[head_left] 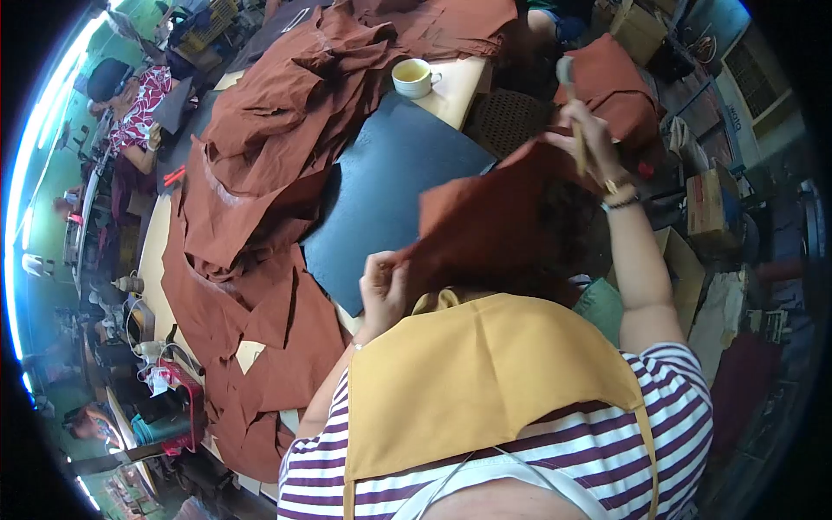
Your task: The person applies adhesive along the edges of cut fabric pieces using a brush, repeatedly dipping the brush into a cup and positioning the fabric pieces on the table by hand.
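A reddish-brown fabric piece [485, 221] is stretched in front of my apron. My left hand [382, 286] is closed on its near left edge. My right hand [592, 139], raised at the upper right, grips a brush [567, 78] with a wooden handle, head pointing up. The far right corner of the piece meets my right hand; whether the fingers pinch it too I cannot make out. Beyond my left hand lies a dark flat board [390, 186]. A white cup [413, 78] with yellowish contents stands past the board's far edge.
Heaped reddish-brown fabric [260, 156] covers the left of the table [464, 91]. More folded fabric [607, 87] sits at the upper right, near a cardboard box [713, 211]. Red-handled scissors [174, 177] rest at the left edge. Another person [143, 108] is at the far left.
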`<state>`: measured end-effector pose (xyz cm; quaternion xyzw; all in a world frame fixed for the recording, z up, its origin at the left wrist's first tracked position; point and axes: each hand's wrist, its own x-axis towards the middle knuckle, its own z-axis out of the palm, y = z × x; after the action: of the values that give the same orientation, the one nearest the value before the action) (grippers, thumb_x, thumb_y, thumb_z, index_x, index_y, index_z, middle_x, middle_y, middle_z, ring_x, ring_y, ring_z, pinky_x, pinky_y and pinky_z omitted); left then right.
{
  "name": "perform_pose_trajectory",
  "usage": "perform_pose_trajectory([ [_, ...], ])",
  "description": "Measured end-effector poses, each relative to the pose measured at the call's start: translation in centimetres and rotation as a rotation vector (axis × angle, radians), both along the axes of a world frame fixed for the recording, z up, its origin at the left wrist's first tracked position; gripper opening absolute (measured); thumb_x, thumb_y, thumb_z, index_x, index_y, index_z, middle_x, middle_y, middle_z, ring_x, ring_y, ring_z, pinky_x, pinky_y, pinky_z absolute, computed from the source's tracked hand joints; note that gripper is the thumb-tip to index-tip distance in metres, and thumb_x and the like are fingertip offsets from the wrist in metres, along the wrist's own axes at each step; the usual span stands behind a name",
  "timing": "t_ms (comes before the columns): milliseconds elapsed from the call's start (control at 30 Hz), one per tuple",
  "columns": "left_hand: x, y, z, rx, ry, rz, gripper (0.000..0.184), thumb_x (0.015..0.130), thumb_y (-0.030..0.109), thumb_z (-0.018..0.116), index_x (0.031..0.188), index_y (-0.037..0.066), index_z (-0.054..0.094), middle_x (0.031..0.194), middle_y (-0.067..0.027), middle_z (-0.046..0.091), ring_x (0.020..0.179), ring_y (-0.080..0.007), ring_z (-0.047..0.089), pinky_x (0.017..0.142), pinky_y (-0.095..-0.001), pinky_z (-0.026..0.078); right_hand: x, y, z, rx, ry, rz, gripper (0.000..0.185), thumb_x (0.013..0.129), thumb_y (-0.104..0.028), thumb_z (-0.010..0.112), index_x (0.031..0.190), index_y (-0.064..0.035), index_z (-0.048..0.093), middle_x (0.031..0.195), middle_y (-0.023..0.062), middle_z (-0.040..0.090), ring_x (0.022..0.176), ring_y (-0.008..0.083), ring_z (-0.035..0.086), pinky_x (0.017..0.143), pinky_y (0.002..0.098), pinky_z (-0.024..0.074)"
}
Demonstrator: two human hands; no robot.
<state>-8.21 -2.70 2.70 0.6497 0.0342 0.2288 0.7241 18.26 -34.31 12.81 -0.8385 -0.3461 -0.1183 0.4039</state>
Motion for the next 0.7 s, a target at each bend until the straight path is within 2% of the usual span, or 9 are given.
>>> perform_pose_trajectory([
  [100, 0.9, 2.8, 1.4, 0.168, 0.102, 0.086, 0.012, 0.091, -0.001, 0.064, 0.09, 0.002, 0.052, 0.081, 0.0019, 0.056, 0.076, -0.0033, 0.049, 0.069, -0.0186, 0.041, 2.3, 5.9, -0.3, -0.107, -0.269, 0.012, 0.041, 0.072, -0.014, 0.084, 0.093, -0.0105, 0.049, 0.067, 0.0085, 0.052, 0.059, 0.0258, 0.057, 0.056, 0.0357, 0.0482],
  [233, 5.3, 7.1, 1.1, 0.459, 0.234, 0.268, 0.013, 0.091, 0.005, 0.065, 0.087, 0.003, 0.053, 0.076, -0.0066, 0.057, 0.072, -0.0068, 0.048, 0.065, -0.0195, 0.04, 8.6, 10.5, -4.3, -0.256, -0.073, 0.03, 0.028, 0.088, -0.029, 0.069, 0.098, -0.0098, 0.052, 0.076, 0.0114, 0.064, 0.071, 0.0349, 0.065, 0.063, 0.0418, 0.05],
  [267, 6.0, 8.0, 1.8, 0.558, 0.476, 0.266, 0.016, 0.088, 0.01, 0.068, 0.097, 0.004, 0.056, 0.091, -0.0134, 0.063, 0.078, -0.0154, 0.057, 0.07, -0.0242, 0.046, 11.1, 11.5, -6.3, -0.207, 0.026, 0.062, 0.028, 0.091, -0.032, 0.065, 0.1, -0.0091, 0.053, 0.079, 0.0124, 0.066, 0.073, 0.0347, 0.065, 0.065, 0.0415, 0.0504],
  [333, 6.7, 8.0, 1.1, 1.06, 0.379, 0.496, 0.035, 0.083, 0.014, 0.07, 0.114, 0.008, 0.056, 0.116, -0.0148, 0.06, 0.096, -0.0267, 0.061, 0.079, -0.0339, 0.049, 9.9, 13.3, -2.9, -0.118, -0.014, -0.004, 0.034, 0.095, -0.039, 0.057, 0.11, -0.0091, 0.06, 0.089, 0.0159, 0.069, 0.083, 0.034, 0.066, 0.073, 0.0412, 0.0511],
  [400, 7.2, 6.4, 0.1, 1.257, 0.405, 0.422, 0.054, 0.086, 0.029, 0.066, 0.134, 0.014, 0.049, 0.146, -0.0157, 0.04, 0.13, -0.0349, 0.042, 0.103, -0.0578, 0.033, 11.2, 14.8, -2.1, -0.016, 0.129, 0.008, 0.039, 0.093, -0.042, 0.058, 0.113, -0.0101, 0.066, 0.095, 0.0148, 0.07, 0.09, 0.0311, 0.067, 0.079, 0.0401, 0.0514],
  [467, 6.7, 3.7, -0.6, 1.504, 0.413, 0.275, 0.061, 0.089, 0.045, 0.06, 0.141, 0.016, 0.044, 0.153, -0.0159, 0.031, 0.141, -0.0357, 0.029, 0.108, -0.0658, 0.021, 12.9, 16.4, -1.7, -0.015, 0.24, -0.011, 0.041, 0.091, -0.043, 0.063, 0.114, -0.0102, 0.07, 0.097, 0.0113, 0.072, 0.09, 0.0222, 0.067, 0.08, 0.035, 0.0514],
  [533, 6.1, 2.5, -0.5, 1.41, 0.538, 0.182, 0.069, 0.087, 0.054, 0.058, 0.143, 0.017, 0.042, 0.155, -0.0157, 0.027, 0.144, -0.0354, 0.022, 0.107, -0.07, 0.016, 16.5, 18.1, -2.9, -0.087, 0.151, 0.026, 0.04, 0.089, -0.04, 0.067, 0.114, -0.0087, 0.07, 0.093, 0.0073, 0.073, 0.083, 0.0091, 0.066, 0.074, 0.0267, 0.0511],
  [667, 5.7, 3.8, -0.7, 1.324, 0.547, 0.075, 0.081, 0.079, 0.062, 0.064, 0.142, 0.016, 0.043, 0.155, -0.0158, 0.027, 0.144, -0.0364, 0.023, 0.109, -0.0676, 0.016, 18.4, 21.2, -1.6, -0.248, 0.152, 0.09, 0.034, 0.082, -0.04, 0.074, 0.102, -0.0116, 0.075, 0.096, 0.0109, 0.073, 0.087, 0.0209, 0.069, 0.08, 0.0329, 0.0526],
  [700, 5.5, 4.2, -0.3, 1.271, 0.548, 0.125, 0.081, 0.078, 0.061, 0.066, 0.14, 0.015, 0.044, 0.152, -0.0158, 0.031, 0.141, -0.0365, 0.027, 0.108, -0.0651, 0.019, 19.6, 22.0, -2.3, -0.288, 0.189, 0.077, 0.042, 0.077, -0.047, 0.074, 0.099, -0.0122, 0.074, 0.097, 0.0129, 0.072, 0.091, 0.0277, 0.069, 0.084, 0.0367, 0.0519],
])
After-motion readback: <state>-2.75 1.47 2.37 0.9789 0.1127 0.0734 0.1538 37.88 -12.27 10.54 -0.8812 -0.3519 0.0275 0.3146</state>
